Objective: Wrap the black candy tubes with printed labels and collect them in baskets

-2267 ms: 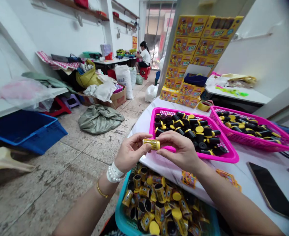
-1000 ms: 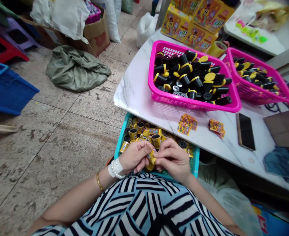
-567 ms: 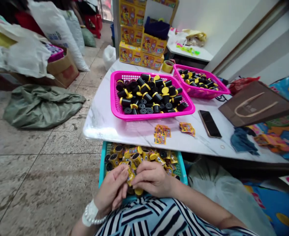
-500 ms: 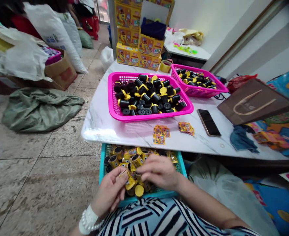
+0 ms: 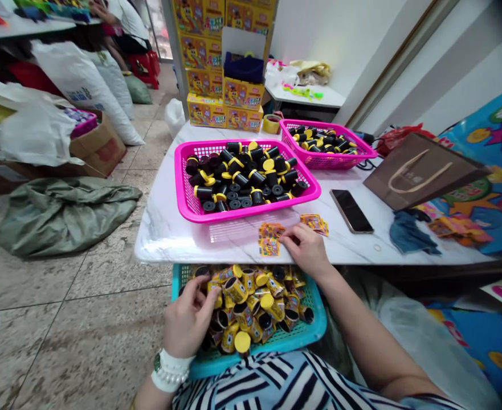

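Note:
My right hand [image 5: 304,247] rests on the white marble table [image 5: 165,245], its fingertips at a small stack of printed yellow labels [image 5: 270,239]. A second label stack [image 5: 314,224] lies just beyond it. My left hand [image 5: 188,322] hangs over the teal plastic basket [image 5: 251,356], fingers curled together; anything between them is too small to tell. That basket holds a heap of black cylinders wrapped in yellow labels [image 5: 237,290]. On the table, a pink basket [image 5: 251,213] holds unwrapped black cylinders with yellow caps [image 5: 242,176].
A second pink basket [image 5: 327,159] stands to the right, beyond it a tape roll [image 5: 272,123] and stacked yellow cartons [image 5: 203,74]. A phone [image 5: 351,210] and brown paper bag [image 5: 417,171] lie on the right. A green sack [image 5: 58,216] is on the floor; a co-worker [image 5: 122,25] sits far back.
My right hand has moved up from the teal basket onto the table beside the labels. My left hand stays over the basket, and the view has drifted slightly left.

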The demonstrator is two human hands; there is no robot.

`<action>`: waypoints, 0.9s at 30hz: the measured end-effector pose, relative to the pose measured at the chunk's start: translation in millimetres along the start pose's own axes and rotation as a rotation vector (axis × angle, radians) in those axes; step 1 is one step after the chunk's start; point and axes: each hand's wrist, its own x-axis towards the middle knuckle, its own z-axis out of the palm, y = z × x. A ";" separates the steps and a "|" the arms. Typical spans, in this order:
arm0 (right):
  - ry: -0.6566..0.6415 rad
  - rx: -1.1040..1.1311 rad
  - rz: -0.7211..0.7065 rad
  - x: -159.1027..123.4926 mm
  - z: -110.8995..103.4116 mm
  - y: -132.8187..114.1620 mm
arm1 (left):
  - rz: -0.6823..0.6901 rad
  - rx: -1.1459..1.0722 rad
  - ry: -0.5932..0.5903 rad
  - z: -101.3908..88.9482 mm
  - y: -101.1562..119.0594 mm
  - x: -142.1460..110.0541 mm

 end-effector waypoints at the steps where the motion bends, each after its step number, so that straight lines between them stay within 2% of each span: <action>1: 0.012 -0.010 -0.018 0.9 -0.9 0.3 | 0.020 0.025 0.018 -1.6 -1.7 2.1; 4: 0.095 0.003 -0.077 0.2 -5.0 -8.0 | 0.059 0.061 0.147 -9.2 3.2 4.3; 6: 0.171 0.062 -0.100 -5.2 -7.0 -25.4 | 0.043 -0.034 0.157 -12.3 17.1 4.0; 7: 0.200 0.097 -0.116 -9.4 -7.0 -37.4 | 0.015 -0.129 0.114 -11.9 26.4 4.4; 10: 0.188 0.167 -0.221 -25.6 -2.6 -76.6 | -0.130 -0.539 -0.146 -3.1 53.6 10.8; 13: 0.103 0.210 -0.339 -40.2 4.6 -102.4 | -0.224 -0.786 -0.217 6.1 63.2 21.5; 15: 0.041 0.284 -0.291 -44.4 7.1 -107.0 | -0.255 -0.825 -0.201 5.3 59.5 26.3; 18: -0.098 0.482 -0.040 -41.6 5.8 -103.3 | -0.260 -0.790 -0.249 -4.5 51.0 29.0; 20: -0.285 0.629 0.078 -37.2 4.8 -101.6 | -0.232 -0.758 -0.355 -11.0 48.7 30.1; 22: -0.481 0.690 0.100 -34.2 6.4 -104.1 | -0.185 -0.701 -0.418 -13.9 49.2 32.1; 23: -0.525 0.675 0.090 -33.7 8.4 -106.5 | -0.159 -0.664 -0.411 -13.9 49.8 33.4; 24: -0.519 0.641 0.076 -34.0 11.0 -109.1 | -0.137 -0.630 -0.377 -13.2 50.0 34.6; 27: -0.334 0.558 0.070 -37.3 20.3 -113.3 | -0.133 -0.621 -0.205 -10.8 48.1 34.3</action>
